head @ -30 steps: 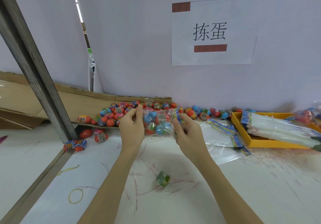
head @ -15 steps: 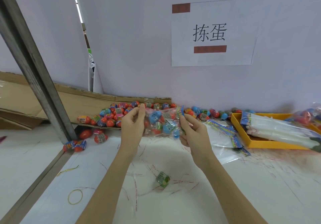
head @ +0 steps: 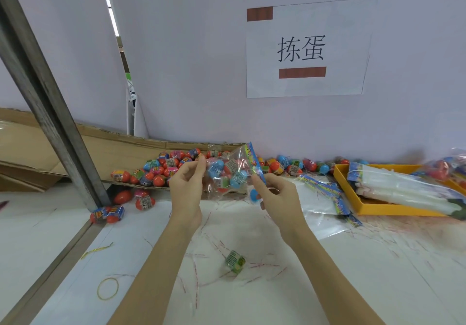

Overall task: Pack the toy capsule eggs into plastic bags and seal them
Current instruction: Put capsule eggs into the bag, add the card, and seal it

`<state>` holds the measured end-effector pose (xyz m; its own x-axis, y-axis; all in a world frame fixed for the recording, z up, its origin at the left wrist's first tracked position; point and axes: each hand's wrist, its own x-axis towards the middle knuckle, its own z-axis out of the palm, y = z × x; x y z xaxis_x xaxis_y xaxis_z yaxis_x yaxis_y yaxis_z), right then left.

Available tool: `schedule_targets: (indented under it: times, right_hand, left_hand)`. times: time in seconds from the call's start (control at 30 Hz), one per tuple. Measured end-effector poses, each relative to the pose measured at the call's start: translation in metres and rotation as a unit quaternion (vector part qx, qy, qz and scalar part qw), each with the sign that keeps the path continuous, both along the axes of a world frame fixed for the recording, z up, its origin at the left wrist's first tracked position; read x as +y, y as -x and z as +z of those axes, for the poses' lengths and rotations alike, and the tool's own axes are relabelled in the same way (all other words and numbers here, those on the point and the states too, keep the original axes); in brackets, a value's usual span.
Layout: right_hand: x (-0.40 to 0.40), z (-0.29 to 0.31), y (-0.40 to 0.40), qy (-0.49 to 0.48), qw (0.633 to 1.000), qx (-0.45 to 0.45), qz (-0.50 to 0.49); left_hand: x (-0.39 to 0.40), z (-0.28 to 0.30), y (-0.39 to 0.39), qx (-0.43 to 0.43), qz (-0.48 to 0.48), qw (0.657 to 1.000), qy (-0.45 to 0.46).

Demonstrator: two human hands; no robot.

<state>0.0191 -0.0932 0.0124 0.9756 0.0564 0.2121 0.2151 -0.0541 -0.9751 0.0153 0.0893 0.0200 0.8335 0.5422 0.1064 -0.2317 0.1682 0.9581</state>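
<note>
Stretching between both, the bag of eggs [head: 230,173] lies sideways: left hand [head: 186,188] pinches one corner, right hand [head: 274,193] (nearer the printed strip) pinches the other.

You get bright, even, soft overhead light with only faint shadows under your forearms. A lit strip [head: 111,14] glows through the gap between the wall panels. The steel post [head: 45,103] and table edges bow from wide-angle distortion. Detail is soft overall, blurrier toward the corners.
</note>
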Motion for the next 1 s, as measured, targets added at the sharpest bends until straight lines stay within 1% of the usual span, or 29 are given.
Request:
schedule_targets:
  times: [0.07, 0.17, 0.23, 0.27, 0.3, 0.37, 0.4, 0.43, 0.47, 0.5, 0.53, 0.57, 0.6, 0.67, 0.7, 0.73, 0.77, 0.83, 0.9, 0.97, 1.0]
  right_hand:
    - [-0.002, -0.001, -0.004, -0.016, 0.999, 0.012, -0.032]
    - [-0.005, -0.003, -0.007, -0.023, 0.997, 0.012, -0.07]
    - [-0.008, -0.004, -0.007, -0.056, 0.994, 0.063, -0.072]
    - [-0.009, -0.002, -0.007, -0.09, 0.989, 0.114, -0.04]
    - [-0.01, 0.0, -0.006, -0.136, 0.976, 0.167, 0.015]
    - [-0.009, 0.005, -0.005, -0.25, 0.928, 0.239, 0.135]
    - [-0.008, 0.006, -0.004, -0.294, 0.906, 0.247, 0.178]
    - [-0.006, 0.006, -0.003, -0.32, 0.893, 0.241, 0.204]
    - [-0.005, 0.006, -0.002, -0.328, 0.892, 0.226, 0.211]
    - [-0.003, 0.004, -0.002, -0.322, 0.902, 0.206, 0.198]
    - [-0.002, 0.002, -0.003, -0.306, 0.918, 0.186, 0.171]
    - [-0.002, 0.0, -0.003, -0.287, 0.932, 0.175, 0.135]
    - [-0.001, 0.0, -0.004, -0.266, 0.942, 0.178, 0.098]
    - [-0.001, 0.0, -0.004, -0.215, 0.955, 0.197, 0.046]
    - [-0.001, 0.001, -0.005, -0.19, 0.96, 0.204, 0.034]
    - [-0.002, 0.001, -0.005, -0.172, 0.963, 0.204, 0.035]
    - [-0.003, 0.001, -0.005, -0.161, 0.966, 0.197, 0.045]
    - [-0.004, 0.002, -0.003, -0.141, 0.973, 0.167, 0.079]
    - [-0.004, 0.003, -0.001, -0.105, 0.981, 0.131, 0.096]
    - [-0.002, 0.004, 0.001, -0.1, 0.984, 0.11, 0.096]
    - [0.001, 0.004, 0.001, -0.124, 0.981, 0.115, 0.09]
  left_hand:
    - [0.001, 0.002, 0.001, 0.005, 0.0, 1.0, 0.006]
    - [-0.001, 0.004, 0.003, -0.017, 0.007, 1.0, -0.007]
    - [-0.003, 0.006, 0.005, -0.042, 0.015, 0.999, -0.016]
    - [-0.004, 0.007, 0.006, -0.054, 0.012, 0.998, -0.019]
    - [-0.006, 0.006, 0.006, -0.068, 0.002, 0.997, -0.027]
    - [-0.009, 0.005, 0.007, -0.096, -0.046, 0.992, -0.071]
    - [-0.01, 0.003, 0.007, -0.099, -0.08, 0.984, -0.122]
    - [-0.011, 0.002, 0.008, -0.09, -0.121, 0.971, -0.185]
    - [-0.012, 0.001, 0.008, -0.077, -0.164, 0.952, -0.246]
    - [-0.013, -0.002, 0.008, -0.064, -0.2, 0.935, -0.286]
    - [-0.015, -0.004, 0.008, -0.058, -0.215, 0.928, -0.298]
    - [-0.018, -0.005, 0.009, -0.061, -0.208, 0.933, -0.288]
    - [-0.02, -0.006, 0.008, -0.07, -0.178, 0.942, -0.276]
    - [-0.019, -0.008, 0.005, -0.088, -0.077, 0.953, -0.28]
    - [-0.016, -0.008, 0.004, -0.092, -0.034, 0.952, -0.291]
    - [-0.012, -0.009, 0.002, -0.088, -0.017, 0.953, -0.291]
    - [-0.008, -0.01, 0.0, -0.072, -0.027, 0.959, -0.272]
    - [-0.004, -0.008, 0.0, -0.016, -0.08, 0.973, -0.216]
    - [-0.003, -0.006, 0.001, 0.028, -0.122, 0.973, -0.195]
    - [-0.004, -0.005, 0.001, 0.024, -0.125, 0.977, -0.173]
    - [-0.004, -0.005, 0.001, 0.012, -0.113, 0.983, -0.147]
